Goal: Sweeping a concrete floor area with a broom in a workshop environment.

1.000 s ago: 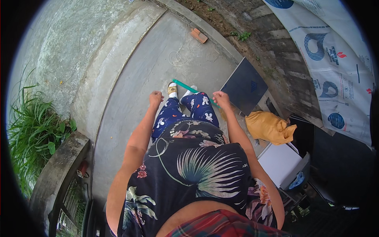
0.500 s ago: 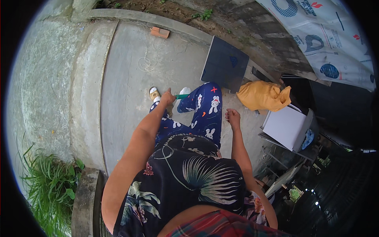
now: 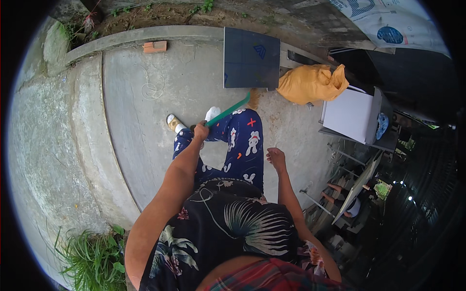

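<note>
A broad concrete yard (image 3: 131, 106) spreads beneath a person mid-sweep, a dark square panel (image 3: 251, 58) leaning against the far kerb beside a stuffed yellow sack (image 3: 310, 83). The left hand (image 3: 200, 131) clenches a green broom handle (image 3: 228, 111), its bristle end reaching the panel's foot; the right hand (image 3: 275, 157) hangs free, loosely curled. Drawing the stroke back looks next, with panel, sack and a white board (image 3: 347, 115) crowding that corner.

Left hand (image 3: 200, 131) clenched — right hand (image 3: 275, 157) loose
</note>
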### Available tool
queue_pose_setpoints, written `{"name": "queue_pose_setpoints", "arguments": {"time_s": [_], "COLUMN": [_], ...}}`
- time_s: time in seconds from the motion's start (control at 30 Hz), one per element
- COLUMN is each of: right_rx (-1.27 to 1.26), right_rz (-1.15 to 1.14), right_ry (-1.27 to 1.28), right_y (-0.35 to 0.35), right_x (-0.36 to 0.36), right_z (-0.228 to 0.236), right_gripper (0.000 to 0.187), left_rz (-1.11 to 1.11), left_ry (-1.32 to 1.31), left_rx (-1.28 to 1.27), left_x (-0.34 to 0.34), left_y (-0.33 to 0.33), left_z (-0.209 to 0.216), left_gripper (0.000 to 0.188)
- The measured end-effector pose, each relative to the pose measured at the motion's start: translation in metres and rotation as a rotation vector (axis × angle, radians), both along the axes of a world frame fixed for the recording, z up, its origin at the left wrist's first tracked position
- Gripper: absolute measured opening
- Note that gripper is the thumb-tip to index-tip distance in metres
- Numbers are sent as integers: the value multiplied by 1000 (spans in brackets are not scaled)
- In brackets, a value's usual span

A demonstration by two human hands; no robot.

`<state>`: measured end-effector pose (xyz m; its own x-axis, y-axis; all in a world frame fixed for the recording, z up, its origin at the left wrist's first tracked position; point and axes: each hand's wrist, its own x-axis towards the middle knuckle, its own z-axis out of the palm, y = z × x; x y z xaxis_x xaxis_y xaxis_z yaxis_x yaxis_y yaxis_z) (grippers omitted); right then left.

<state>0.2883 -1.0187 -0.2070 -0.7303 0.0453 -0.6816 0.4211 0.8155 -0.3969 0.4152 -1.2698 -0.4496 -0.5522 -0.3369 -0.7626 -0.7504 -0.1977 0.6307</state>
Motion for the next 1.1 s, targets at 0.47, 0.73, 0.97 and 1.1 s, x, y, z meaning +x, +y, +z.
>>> {"name": "queue_pose_setpoints", "arguments": {"time_s": [0.47,0.73,0.97,1.1], "right_rx": [-324,-950,-894,-897], "right_rz": [-240,-853,-1000,-1018], "right_ry": [-408,-455,-423,-305], "right_y": [-65,-108,-92,-79], "right_x": [15,20,21,25], "right_z": [-52,-78,-85,-77], "right_gripper": [31,34,22,9], "left_rz": [-322,-436,-787,-983], "left_ry": [510,471,581,577], "left_rx": [-306,-288,-440,-455], "left_x": [-56,-46,-38,-51], "left_y": [1,18,22,37], "left_z": [164,251,287,295], "left_gripper": [32,27,27,26]}}
